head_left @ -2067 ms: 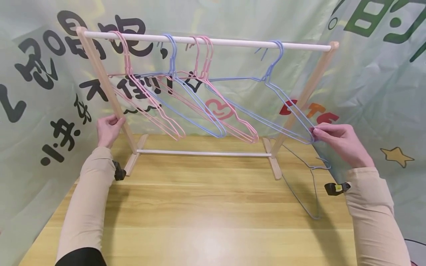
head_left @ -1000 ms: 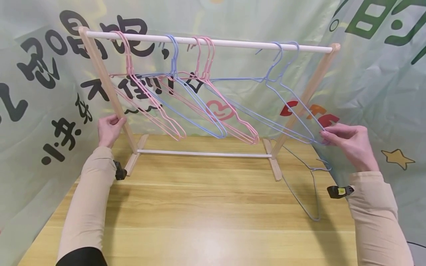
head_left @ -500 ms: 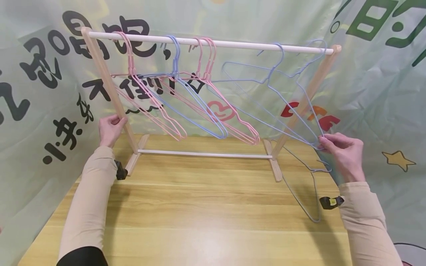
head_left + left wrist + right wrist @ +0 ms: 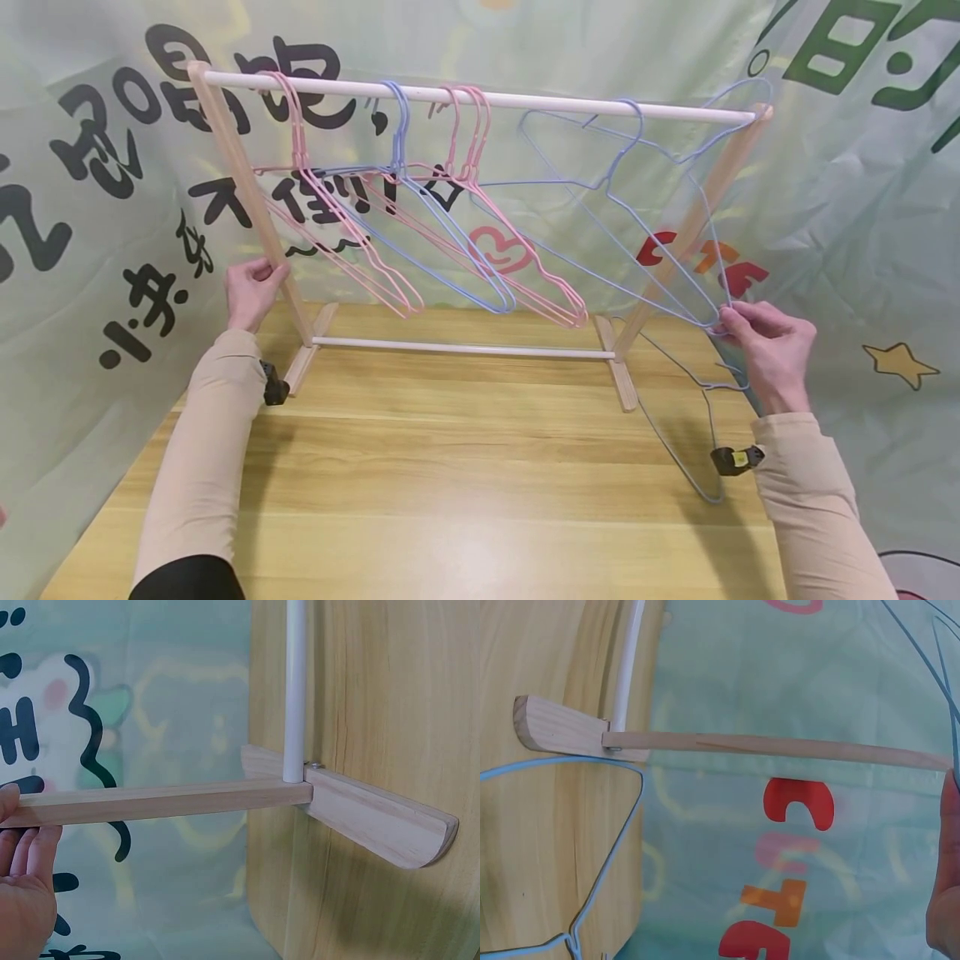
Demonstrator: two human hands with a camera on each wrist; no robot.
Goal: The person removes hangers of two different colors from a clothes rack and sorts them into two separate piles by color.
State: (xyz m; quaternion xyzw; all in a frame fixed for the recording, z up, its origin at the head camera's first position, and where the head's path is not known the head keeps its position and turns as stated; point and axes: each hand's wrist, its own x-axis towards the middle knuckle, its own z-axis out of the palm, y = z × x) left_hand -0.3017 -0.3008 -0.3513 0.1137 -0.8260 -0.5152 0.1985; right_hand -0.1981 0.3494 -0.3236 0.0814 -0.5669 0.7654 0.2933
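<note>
My left hand point(image 4: 253, 293) grips the left wooden post point(image 4: 238, 171) of a small garment rack; the left wrist view shows fingers and thumb on either side of it. At the right end, my right hand point(image 4: 772, 350) pinches the lower front corner of a blue hanger point(image 4: 681, 158). This hanger is tilted, its hook beside the rod's end and the top of the right post point(image 4: 693, 212). Another blue hanger point(image 4: 609, 185) hangs on the white rod point(image 4: 525, 102) just left of it, overlapping it in the head view.
Leftward along the rod hang pink hangers point(image 4: 468, 171), blue hangers point(image 4: 397, 158) and more pink hangers point(image 4: 300, 158). A further blue hanger point(image 4: 707, 385) lies on the wooden table point(image 4: 450, 467) by the rack's right foot point(image 4: 621, 383). Printed cloth surrounds the back and sides.
My right hand has drawn one blue hanger apart from its neighbour. Its hook has shifted right toward the rod's end and the hanger has tilted. The left hand stays on the post.
</note>
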